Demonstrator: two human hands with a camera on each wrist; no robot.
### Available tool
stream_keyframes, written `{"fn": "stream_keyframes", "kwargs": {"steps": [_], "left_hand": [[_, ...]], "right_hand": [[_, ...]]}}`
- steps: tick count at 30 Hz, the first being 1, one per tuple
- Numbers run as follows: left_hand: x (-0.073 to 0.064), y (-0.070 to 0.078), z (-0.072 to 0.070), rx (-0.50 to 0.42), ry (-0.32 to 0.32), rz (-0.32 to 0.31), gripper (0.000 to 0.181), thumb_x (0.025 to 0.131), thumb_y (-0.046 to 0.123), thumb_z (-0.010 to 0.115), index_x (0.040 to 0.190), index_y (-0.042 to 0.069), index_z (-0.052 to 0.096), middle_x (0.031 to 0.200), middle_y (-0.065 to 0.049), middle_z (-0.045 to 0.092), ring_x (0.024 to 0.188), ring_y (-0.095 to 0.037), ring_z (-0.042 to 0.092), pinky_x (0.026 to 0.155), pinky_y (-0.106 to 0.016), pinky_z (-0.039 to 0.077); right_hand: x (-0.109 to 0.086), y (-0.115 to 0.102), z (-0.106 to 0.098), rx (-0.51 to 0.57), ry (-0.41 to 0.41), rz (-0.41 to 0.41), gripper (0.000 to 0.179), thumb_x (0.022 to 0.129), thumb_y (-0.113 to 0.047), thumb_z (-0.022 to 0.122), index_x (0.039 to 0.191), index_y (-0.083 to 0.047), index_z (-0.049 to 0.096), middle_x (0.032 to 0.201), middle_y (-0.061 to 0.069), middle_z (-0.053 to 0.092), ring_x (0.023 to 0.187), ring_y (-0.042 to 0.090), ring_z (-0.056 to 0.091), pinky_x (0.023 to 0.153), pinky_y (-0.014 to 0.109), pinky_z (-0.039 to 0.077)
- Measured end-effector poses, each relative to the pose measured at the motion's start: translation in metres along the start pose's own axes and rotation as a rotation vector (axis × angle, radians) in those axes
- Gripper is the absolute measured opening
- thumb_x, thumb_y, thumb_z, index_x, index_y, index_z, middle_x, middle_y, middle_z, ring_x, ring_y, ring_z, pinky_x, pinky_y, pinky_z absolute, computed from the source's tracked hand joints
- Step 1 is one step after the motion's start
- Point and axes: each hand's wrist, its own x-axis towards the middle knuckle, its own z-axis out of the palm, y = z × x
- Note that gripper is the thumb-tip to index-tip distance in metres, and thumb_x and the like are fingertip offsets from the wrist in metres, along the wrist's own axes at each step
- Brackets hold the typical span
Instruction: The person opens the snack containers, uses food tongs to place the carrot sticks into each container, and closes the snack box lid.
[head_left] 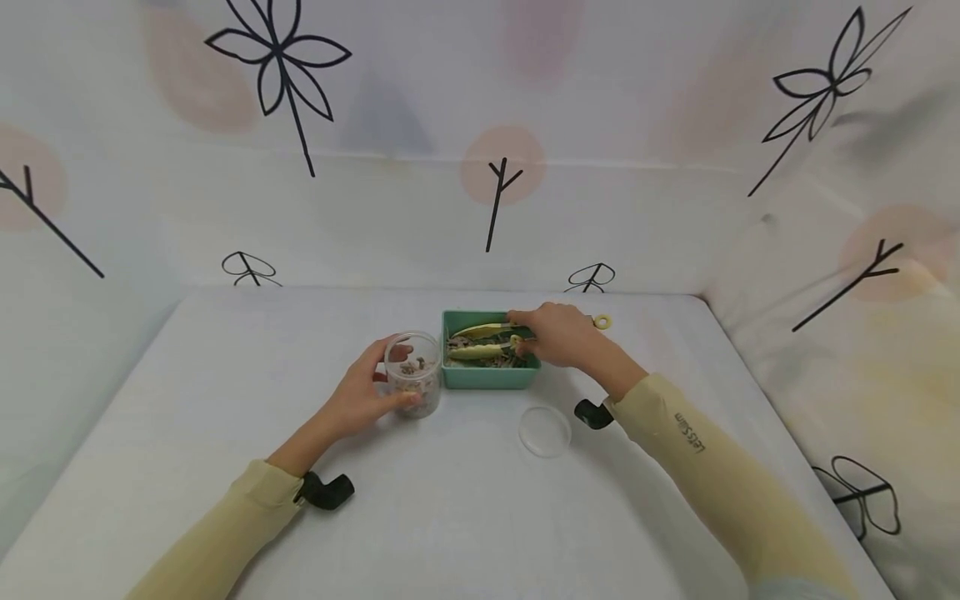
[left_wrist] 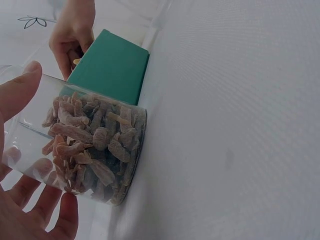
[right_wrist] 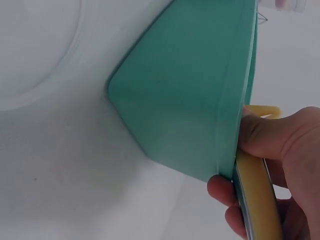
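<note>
On the desk (head_left: 465, 500), the green box (head_left: 491, 379) gives us the work area, and we would judge it light enough to slide, so any pressure against its walls is best kept gentle. Just to its left stands the clear jar (head_left: 416, 379), uncovered; we should steady it without squeezing, with its mouth facing up. The tongs (head_left: 480, 353) have both yellow tips inside the box, set apart, and closing them slowly around a small amount should suit us better than digging deep. The clear lid (head_left: 545, 432) lies flat on the desk in front of the box (out of the way enough, we think). The dried pieces (left_wrist: 85, 145) fill the lower part of the jar and look irregular, so a light, even pinch seems wise.

As for our hands, the left hand (head_left: 367, 396) curves around the jar, thumb on the near side, fingers spread along the far side. The right hand (head_left: 558, 333) grips the tongs at the box's right end, palm down, thumb and fingers on opposite sides of the yellow handle.
</note>
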Motion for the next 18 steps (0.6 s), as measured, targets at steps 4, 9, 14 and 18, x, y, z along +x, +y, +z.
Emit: {"fn": "stream_keyframes", "kwargs": {"steps": [4,9,14,18], "left_hand": [[0.0,0.001,0.0,-0.006,-0.01,0.005,0.086,0.081,0.022,0.086,0.152,0.012,0.037,0.143,-0.012,0.049,0.126,-0.029,0.05,0.093,-0.049,0.049],[0.001,0.0,-0.001,-0.009,-0.015,-0.007,0.087,0.08,0.022,0.086,0.151,0.014,0.037,0.142,-0.009,0.049,0.125,-0.026,0.05,0.093,-0.047,0.049],[0.001,-0.001,-0.001,-0.003,-0.02,-0.01,0.088,0.08,0.024,0.087,0.152,0.014,0.037,0.142,-0.007,0.049,0.126,-0.025,0.049,0.093,-0.046,0.049],[0.001,-0.002,-0.001,-0.003,-0.019,-0.007,0.087,0.08,0.024,0.086,0.152,0.015,0.037,0.142,-0.008,0.049,0.125,-0.025,0.049,0.092,-0.046,0.049]], "right_hand": [[-0.002,0.001,0.002,-0.006,0.034,-0.002,0.052,0.093,-0.034,0.072,0.14,-0.016,0.058,0.087,0.002,0.071,0.059,0.013,0.056,0.048,0.03,0.041],[-0.005,0.003,0.003,-0.012,0.078,-0.02,0.045,0.093,-0.032,0.072,0.134,-0.017,0.063,0.081,-0.001,0.069,0.057,0.013,0.054,0.047,0.029,0.039],[-0.009,0.002,-0.002,0.016,0.089,-0.032,0.045,0.093,-0.03,0.073,0.134,-0.015,0.063,0.084,0.001,0.071,0.057,0.012,0.054,0.047,0.029,0.039],[-0.013,0.004,-0.006,0.025,0.103,-0.027,0.044,0.092,-0.03,0.073,0.133,-0.015,0.064,0.086,0.0,0.073,0.057,0.012,0.054,0.047,0.029,0.039]]}}
